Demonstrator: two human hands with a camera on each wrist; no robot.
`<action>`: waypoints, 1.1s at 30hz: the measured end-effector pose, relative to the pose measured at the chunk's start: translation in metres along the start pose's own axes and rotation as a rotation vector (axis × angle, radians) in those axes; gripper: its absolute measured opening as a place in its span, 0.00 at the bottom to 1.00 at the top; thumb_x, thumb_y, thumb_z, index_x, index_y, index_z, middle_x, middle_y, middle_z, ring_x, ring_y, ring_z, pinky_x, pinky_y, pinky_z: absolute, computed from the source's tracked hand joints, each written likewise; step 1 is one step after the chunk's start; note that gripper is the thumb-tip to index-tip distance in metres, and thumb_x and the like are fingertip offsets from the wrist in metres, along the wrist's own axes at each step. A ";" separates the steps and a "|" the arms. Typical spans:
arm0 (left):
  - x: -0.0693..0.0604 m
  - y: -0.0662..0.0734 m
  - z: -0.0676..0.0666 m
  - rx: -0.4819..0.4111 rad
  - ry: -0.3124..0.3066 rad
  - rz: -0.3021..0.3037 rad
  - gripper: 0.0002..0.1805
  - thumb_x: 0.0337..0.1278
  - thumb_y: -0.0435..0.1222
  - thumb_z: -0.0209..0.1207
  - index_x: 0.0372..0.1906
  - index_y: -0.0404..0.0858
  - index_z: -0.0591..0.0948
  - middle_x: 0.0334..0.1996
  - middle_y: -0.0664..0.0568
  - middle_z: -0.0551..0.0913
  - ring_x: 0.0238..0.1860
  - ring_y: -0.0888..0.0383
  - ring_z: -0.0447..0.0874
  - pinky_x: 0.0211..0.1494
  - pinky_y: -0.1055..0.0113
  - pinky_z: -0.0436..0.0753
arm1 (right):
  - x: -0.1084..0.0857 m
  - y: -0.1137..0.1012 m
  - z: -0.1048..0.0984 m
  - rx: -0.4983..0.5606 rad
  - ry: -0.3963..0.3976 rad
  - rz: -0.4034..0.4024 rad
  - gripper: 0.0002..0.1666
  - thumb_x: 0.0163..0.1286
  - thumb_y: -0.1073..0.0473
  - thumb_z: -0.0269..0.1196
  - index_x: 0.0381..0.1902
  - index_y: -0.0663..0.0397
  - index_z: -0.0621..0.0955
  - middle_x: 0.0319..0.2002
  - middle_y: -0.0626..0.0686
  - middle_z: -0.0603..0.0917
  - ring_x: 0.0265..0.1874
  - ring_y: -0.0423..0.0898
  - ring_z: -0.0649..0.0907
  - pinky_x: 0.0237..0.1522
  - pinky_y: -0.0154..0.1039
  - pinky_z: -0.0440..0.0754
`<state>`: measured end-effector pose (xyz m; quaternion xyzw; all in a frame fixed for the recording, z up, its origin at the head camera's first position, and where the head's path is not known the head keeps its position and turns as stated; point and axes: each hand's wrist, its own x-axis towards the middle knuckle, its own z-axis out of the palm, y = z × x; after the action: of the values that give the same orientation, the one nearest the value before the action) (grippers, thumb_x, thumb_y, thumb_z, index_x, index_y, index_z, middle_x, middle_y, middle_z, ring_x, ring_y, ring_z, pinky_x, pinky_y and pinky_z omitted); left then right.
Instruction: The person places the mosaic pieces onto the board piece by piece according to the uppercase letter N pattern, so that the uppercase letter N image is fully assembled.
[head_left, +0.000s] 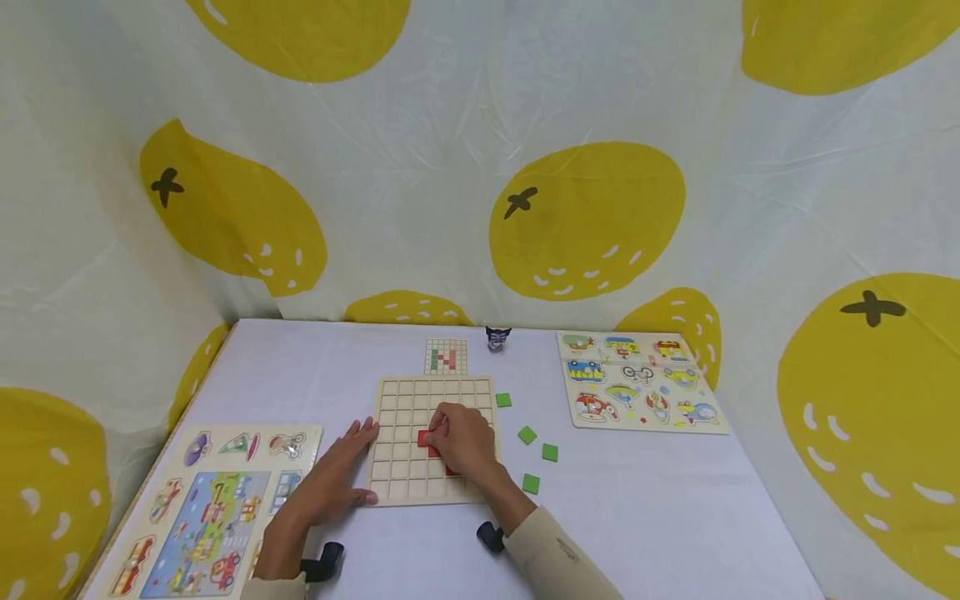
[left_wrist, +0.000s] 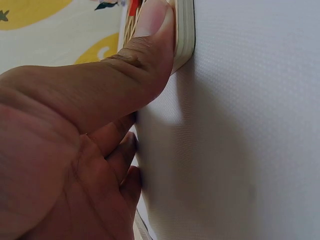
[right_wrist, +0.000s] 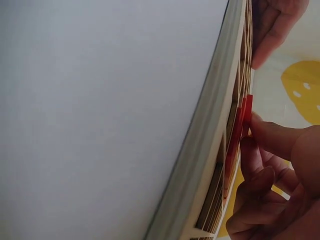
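Note:
A wooden grid board [head_left: 397, 490] lies on the white table in the head view. My right hand [head_left: 463, 440] is over its middle and pinches a red square tile [head_left: 423, 438] between thumb and fingers. The right wrist view shows this tile [right_wrist: 248, 112] at the fingertips, close to the board's surface. Other red tiles sit in the grid, partly hidden under the right hand. With fingers spread, my left hand [head_left: 330, 483] touches the board's left side. Its thumb [left_wrist: 152, 22] presses the board's corner in the left wrist view.
Several green tiles [head_left: 527, 435] lie right of the board. Behind it are a small pattern card [head_left: 446, 357] and a dark figurine [head_left: 497, 338]. A vehicle puzzle board [head_left: 637, 396] lies at the back right, another picture puzzle [head_left: 202, 525] at the front left.

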<state>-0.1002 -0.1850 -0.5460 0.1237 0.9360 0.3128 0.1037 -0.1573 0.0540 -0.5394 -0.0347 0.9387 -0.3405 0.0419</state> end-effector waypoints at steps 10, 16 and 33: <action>0.000 -0.002 0.000 -0.003 -0.004 -0.020 0.63 0.40 0.36 0.83 0.84 0.38 0.60 0.86 0.43 0.56 0.87 0.38 0.46 0.89 0.38 0.51 | 0.011 -0.009 0.004 -0.031 -0.010 0.002 0.12 0.62 0.54 0.79 0.29 0.41 0.84 0.19 0.41 0.78 0.22 0.40 0.76 0.21 0.35 0.71; 0.001 -0.005 0.000 -0.014 -0.004 -0.006 0.63 0.40 0.36 0.82 0.84 0.37 0.60 0.86 0.42 0.56 0.87 0.37 0.46 0.89 0.38 0.50 | 0.014 -0.014 0.005 -0.053 -0.038 -0.011 0.12 0.63 0.54 0.78 0.29 0.41 0.83 0.20 0.41 0.78 0.22 0.40 0.76 0.20 0.35 0.70; 0.002 -0.006 0.002 -0.025 -0.010 -0.009 0.64 0.38 0.37 0.83 0.85 0.38 0.60 0.86 0.43 0.55 0.88 0.38 0.45 0.89 0.39 0.48 | 0.034 0.020 -0.033 0.116 -0.174 -0.107 0.12 0.63 0.57 0.79 0.43 0.43 0.89 0.30 0.42 0.85 0.35 0.42 0.81 0.33 0.35 0.79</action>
<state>-0.1025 -0.1878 -0.5511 0.1199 0.9321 0.3233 0.1110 -0.1948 0.0871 -0.5285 -0.1118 0.9070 -0.3916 0.1071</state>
